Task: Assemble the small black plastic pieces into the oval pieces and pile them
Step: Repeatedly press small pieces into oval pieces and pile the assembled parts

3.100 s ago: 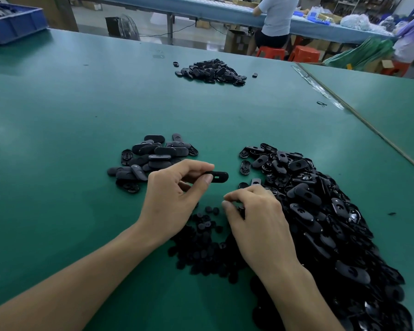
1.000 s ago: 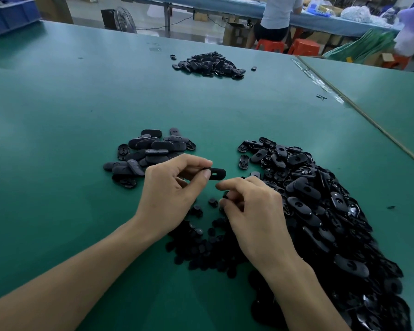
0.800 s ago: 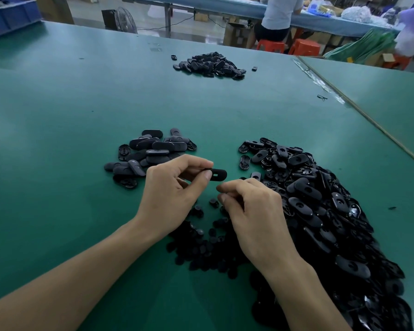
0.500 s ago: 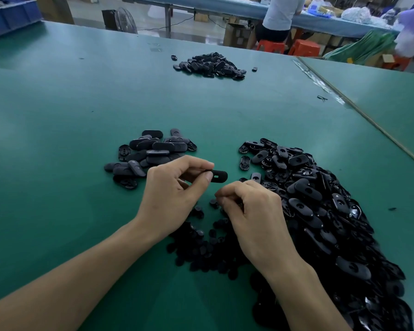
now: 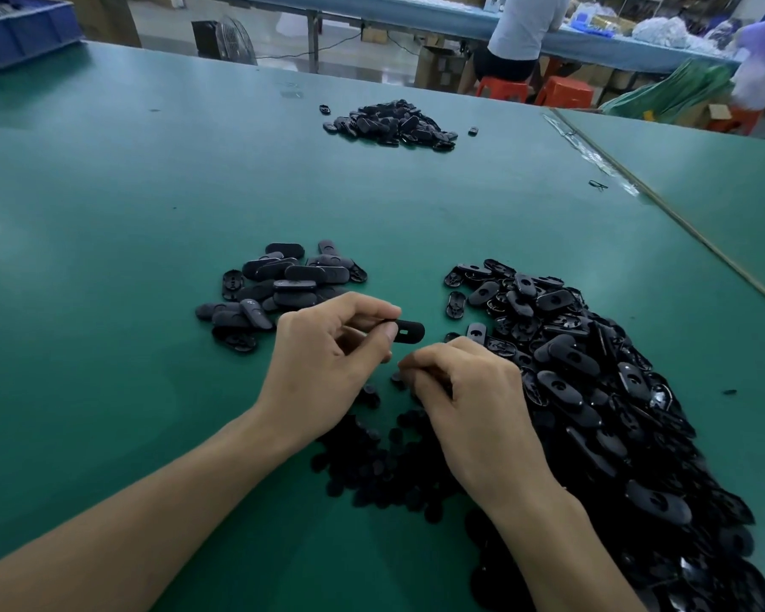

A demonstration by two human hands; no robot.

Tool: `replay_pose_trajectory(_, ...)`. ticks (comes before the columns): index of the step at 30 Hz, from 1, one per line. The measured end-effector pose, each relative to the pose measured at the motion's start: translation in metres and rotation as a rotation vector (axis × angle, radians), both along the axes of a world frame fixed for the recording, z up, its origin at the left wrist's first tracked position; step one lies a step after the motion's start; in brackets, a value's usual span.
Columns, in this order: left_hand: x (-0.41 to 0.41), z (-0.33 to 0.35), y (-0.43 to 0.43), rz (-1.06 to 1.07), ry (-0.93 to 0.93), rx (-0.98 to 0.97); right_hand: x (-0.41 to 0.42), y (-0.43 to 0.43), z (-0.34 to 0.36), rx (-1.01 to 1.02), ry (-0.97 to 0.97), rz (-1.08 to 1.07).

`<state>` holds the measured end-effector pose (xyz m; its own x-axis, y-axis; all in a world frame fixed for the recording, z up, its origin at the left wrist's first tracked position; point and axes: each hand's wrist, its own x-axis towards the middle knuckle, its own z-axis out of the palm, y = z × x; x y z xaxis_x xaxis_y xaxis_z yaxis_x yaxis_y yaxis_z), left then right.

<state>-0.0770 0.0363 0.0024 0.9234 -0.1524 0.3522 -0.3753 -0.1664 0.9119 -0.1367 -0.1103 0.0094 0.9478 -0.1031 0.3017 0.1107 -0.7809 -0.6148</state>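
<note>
1. Two hands: left hand (image 5: 323,368), right hand (image 5: 473,404).
2. One oval piece (image 5: 409,331), held.
3. Four piles of black parts: near-left pile (image 5: 279,289), oval-piece heap (image 5: 592,390), small-piece heap (image 5: 380,461), far pile (image 5: 389,123).
4. One blue crate (image 5: 23,33).
5. One fan (image 5: 235,42).

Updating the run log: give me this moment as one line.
left hand: pinches oval piece | right hand: curled over small pieces, grasp hidden

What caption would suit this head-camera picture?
Left hand pinches an oval piece; right hand curls over small black pieces.
</note>
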Motion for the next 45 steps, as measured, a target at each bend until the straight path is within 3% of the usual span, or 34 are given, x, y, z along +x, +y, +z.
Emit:
replay_pose_trajectory(19,0.0006,-0.0016,-0.0006,0.001,-0.071,0.054,-0.0004,0.0015,0.0021,0.136,-0.111,-0.035)
replay_pose_trajectory(29,0.0008,-0.0062,0.0001,-0.076,-0.198,0.1,-0.0001,-0.0003,0.0015,0.128,-0.138,-0.046)
replay_pose_trajectory(45,0.0024,-0.0082,0.0011,-0.124,-0.208,0.082,-0.0005,0.0019,0.0047,0.191,-0.131,-0.051)
